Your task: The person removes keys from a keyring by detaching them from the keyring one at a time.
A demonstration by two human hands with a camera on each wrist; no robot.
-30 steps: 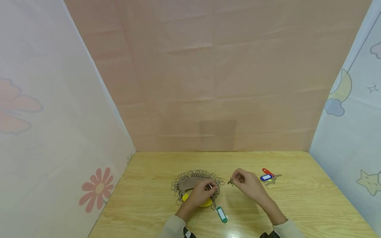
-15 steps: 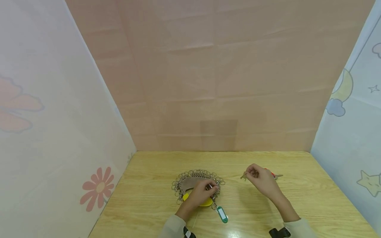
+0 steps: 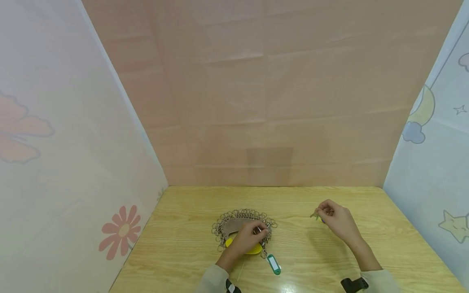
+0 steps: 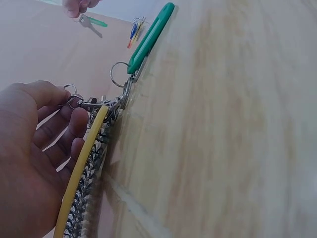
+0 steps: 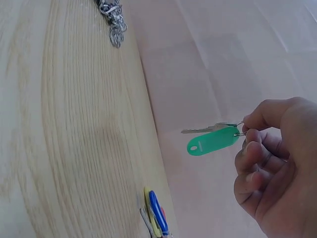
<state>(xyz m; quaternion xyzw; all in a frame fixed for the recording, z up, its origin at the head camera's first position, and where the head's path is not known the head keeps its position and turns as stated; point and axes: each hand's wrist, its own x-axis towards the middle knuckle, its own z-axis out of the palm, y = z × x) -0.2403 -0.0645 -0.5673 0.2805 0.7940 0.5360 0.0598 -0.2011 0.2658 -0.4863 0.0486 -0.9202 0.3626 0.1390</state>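
A ring-edged bundle (image 3: 234,224), grey-brown in the middle and fringed with many small metal rings, lies left of centre on the table. My left hand (image 3: 249,237) rests over its right side; in the left wrist view, thumb and fingers pinch one small ring (image 4: 72,94) of it. A yellow curved strip (image 4: 81,173) runs along the bundle. From its near right edge hangs a green key tag (image 3: 273,264). Held above the table at the right, my right hand (image 3: 338,221) pinches a split ring carrying a key (image 5: 208,129) and another green tag (image 5: 214,142).
Beneath my right hand lie keys with a blue tag (image 5: 157,210) and a yellow tag (image 5: 151,213), mostly hidden from the head view. The wooden table (image 3: 183,203) ends at a brownish back sheet (image 3: 220,122), with patterned sheets on both sides.
My right hand has moved to the right, away from the ringed bundle, carrying the key and green tag over the other keys. My left hand has stayed in place.
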